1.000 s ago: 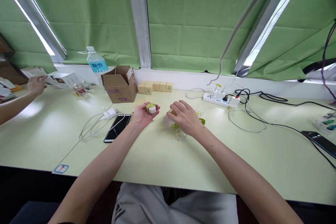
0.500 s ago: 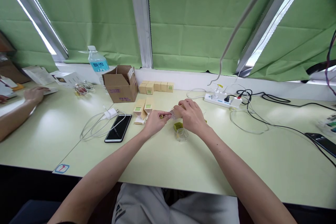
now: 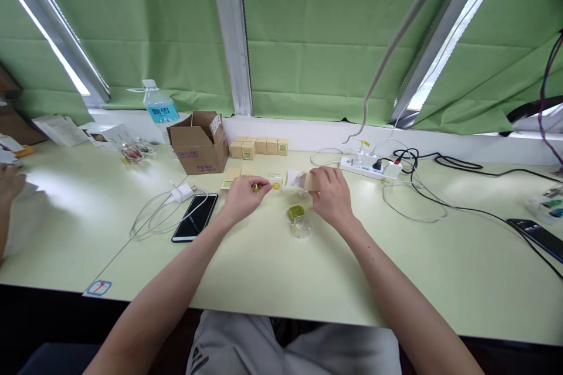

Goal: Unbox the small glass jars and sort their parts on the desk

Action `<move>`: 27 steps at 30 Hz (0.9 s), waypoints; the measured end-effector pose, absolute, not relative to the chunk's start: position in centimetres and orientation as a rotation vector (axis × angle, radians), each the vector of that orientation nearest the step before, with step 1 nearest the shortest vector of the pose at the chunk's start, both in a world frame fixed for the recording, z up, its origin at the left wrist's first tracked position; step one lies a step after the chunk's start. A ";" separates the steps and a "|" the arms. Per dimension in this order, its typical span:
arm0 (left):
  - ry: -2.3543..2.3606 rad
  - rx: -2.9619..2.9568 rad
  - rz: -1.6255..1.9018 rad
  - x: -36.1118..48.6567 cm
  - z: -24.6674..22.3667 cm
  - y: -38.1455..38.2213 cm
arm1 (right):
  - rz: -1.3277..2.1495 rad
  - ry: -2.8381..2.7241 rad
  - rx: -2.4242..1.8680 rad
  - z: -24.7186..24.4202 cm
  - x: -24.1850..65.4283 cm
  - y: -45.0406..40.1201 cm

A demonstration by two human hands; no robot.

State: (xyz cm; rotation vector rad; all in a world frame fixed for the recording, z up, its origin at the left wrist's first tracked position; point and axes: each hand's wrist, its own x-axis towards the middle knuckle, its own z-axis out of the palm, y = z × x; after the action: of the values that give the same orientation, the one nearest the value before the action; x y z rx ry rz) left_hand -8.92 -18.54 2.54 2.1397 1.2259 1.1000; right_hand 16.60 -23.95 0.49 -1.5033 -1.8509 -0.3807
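Between thumb and fingers, my left hand [image 3: 245, 198] pinches a small clear plastic packet [image 3: 275, 182] with a yellow mark on it. Something green shows inside the curled fingers. My right hand [image 3: 331, 196] is closed on a small tan box [image 3: 310, 181] whose white inner flap [image 3: 294, 178] points left, toward the packet. On the table below the hands lie a green case [image 3: 295, 212] and a clear plastic container [image 3: 301, 227], touching. Two small tan boxes [image 3: 231, 174] stand just behind my left hand, partly hidden by it.
A row of small tan boxes [image 3: 260, 146] lines the wall beside an open brown carton [image 3: 200, 149]. A phone [image 3: 194, 218] and white cable lie left. A power strip [image 3: 368, 166] with cables is at right. Another person's hand [image 3: 9, 183] is far left.
My hands have moved apart. The clear packet now shows between them in my left hand, and the tan box with its white flap is visible in my right. The other person's hand shifted left.
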 end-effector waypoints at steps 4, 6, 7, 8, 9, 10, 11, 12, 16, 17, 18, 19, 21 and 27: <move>1.163 2.592 0.764 -10.8 3.3 -18.7 | -0.005 -1.560 -1.533 -0.6 17.6 -23.4; 1.111 2.682 0.647 -11.1 3.1 -19.1 | 0.215 -1.470 -1.477 -1.1 17.2 -23.0; 1.081 2.703 0.615 -11.2 2.9 -19.3 | 0.296 -1.443 -1.449 -1.3 16.8 -22.7; 1.054 2.716 0.593 -11.1 2.7 -19.5 | 0.355 -1.429 -1.430 -1.4 16.3 -22.5; 1.031 2.727 0.574 -11.1 2.6 -19.7 | 0.396 -1.432 -1.423 -1.4 15.7 -22.3; 1.019 2.743 0.555 -10.9 2.5 -20.0 | 0.419 -1.452 -1.431 -1.3 15.1 -22.1; 1.017 2.766 0.530 -10.8 2.5 -20.2 | 0.419 -1.485 -1.458 -1.2 14.5 -21.9; 1.024 2.796 0.492 -10.6 2.5 -20.5 | 0.402 -1.531 -1.501 -1.0 13.9 -21.7; 1.053 2.959 0.267 -9.9 2.6 -21.4 | 0.246 -1.747 -1.726 -0.7 11.9 -21.1; 1.046 2.998 0.229 -9.8 2.6 -21.6 | 0.207 -1.782 -1.766 -0.7 11.6 -20.9; 1.035 3.030 0.206 -9.6 2.6 -21.8 | 0.168 -1.807 -1.798 -0.8 11.3 -20.7; 1.021 3.052 0.195 -9.5 2.6 -22.1 | 0.128 -1.817 -1.824 -1.0 11.1 -20.4; 0.989 3.075 0.179 -9.3 2.6 -22.5 | 0.054 -1.815 -1.872 -1.3 11.0 -20.0; 0.920 3.093 0.100 -8.7 2.6 -23.2 | -0.049 -1.773 -1.942 -1.7 11.3 -18.7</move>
State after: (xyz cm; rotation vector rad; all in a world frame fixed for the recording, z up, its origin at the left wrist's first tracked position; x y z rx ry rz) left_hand -8.74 -23.23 2.60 3.0931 0.9201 0.0996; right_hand 11.28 -18.73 -1.67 -1.9418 -1.7732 -0.0494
